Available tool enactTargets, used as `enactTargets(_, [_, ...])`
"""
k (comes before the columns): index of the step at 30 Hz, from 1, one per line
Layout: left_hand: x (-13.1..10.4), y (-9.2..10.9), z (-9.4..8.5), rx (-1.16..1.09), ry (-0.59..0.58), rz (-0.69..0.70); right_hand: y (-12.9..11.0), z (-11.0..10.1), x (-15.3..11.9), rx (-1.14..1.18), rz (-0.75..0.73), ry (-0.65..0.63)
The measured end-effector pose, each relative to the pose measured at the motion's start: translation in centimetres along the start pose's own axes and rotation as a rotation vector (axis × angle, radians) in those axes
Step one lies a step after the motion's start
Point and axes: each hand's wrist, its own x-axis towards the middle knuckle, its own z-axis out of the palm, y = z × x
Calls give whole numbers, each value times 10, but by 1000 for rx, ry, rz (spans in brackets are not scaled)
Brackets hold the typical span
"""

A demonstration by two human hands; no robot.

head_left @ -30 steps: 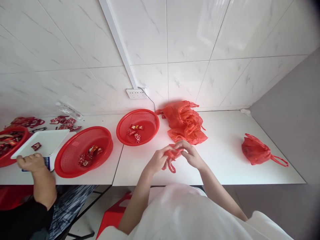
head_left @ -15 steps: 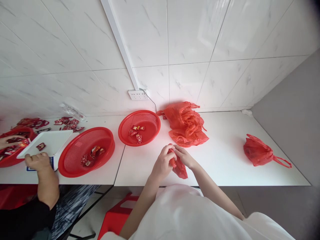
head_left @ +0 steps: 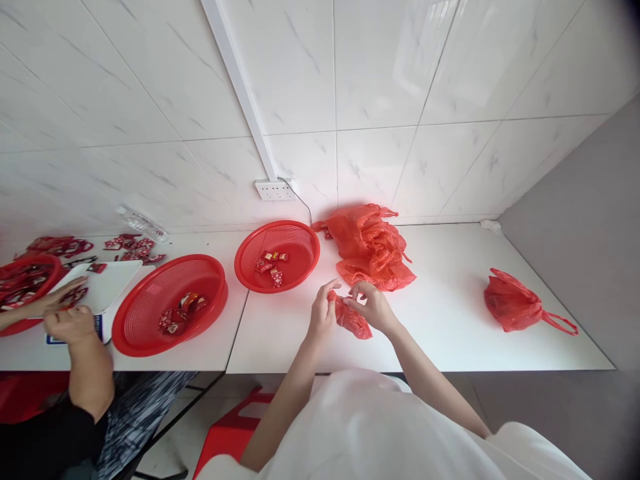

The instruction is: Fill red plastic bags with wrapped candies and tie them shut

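Wall (head_left: 150, 73): white tiles (head_left: 295, 60) with grey streaks
Side wall (head_left: 590, 247): plain grey, on the right
Socket (head_left: 275, 191): white, under a long strip (head_left: 241, 87)
Worktop (head_left: 445, 300): white, against the wall
Stool (head_left: 225, 437): red, lower than the worktop
Floor (head_left: 170, 448): pale
Light: shiny patch (head_left: 420, 47) on high tiles

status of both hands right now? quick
Left hand: closed, holding the small red bag near its upper end.
Right hand: partly curled, at the same bag; whether it grips cannot be told.
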Motion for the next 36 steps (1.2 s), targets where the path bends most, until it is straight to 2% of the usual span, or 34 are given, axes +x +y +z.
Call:
enactTargets(3, [2, -4, -1, -49, 12, -94, -1, -2, -1, 59, -9, -50])
enactTargets(6, [2, -2, -1, 0, -15, -104, -3, -1, -2, 131, -16, -19])
enactTargets(9, [1, 1, 2, 18, -66, -108, -5, -1, -2, 152, -13, -53])
enactTargets(13, [1, 3, 4, -41, -126, -94, -11, -11, -2, 85, -11, -151])
enactTargets(17, [2, 3, 0, -168, -161, -217, -18, -31, -1, 163, -20, -327])
enactTargets(19, [3, 5, -3, -267, -206, -270, -19, -38, -1, 245, -30, -360])
enactTargets(23, [7, 13, -3, -379, -294, -256, -17, -33, -1, 315, -70, -222])
enactTargets(28, [8, 14, 0, -325, -424, -317, -11, -22, 0, 332, -41, -40])
enactTargets(30, [8, 11, -1, -277, -384, -297, -8, -25, 2, 276, -52, -40])
enactTargets(33, [9, 6, -6, -207, -257, -250, -1, -34, 4, 204, -41, -37])
enactTargets(36, [9, 0, -13, -134, -97, -204, 8, -39, 4, 164, 38, 60])
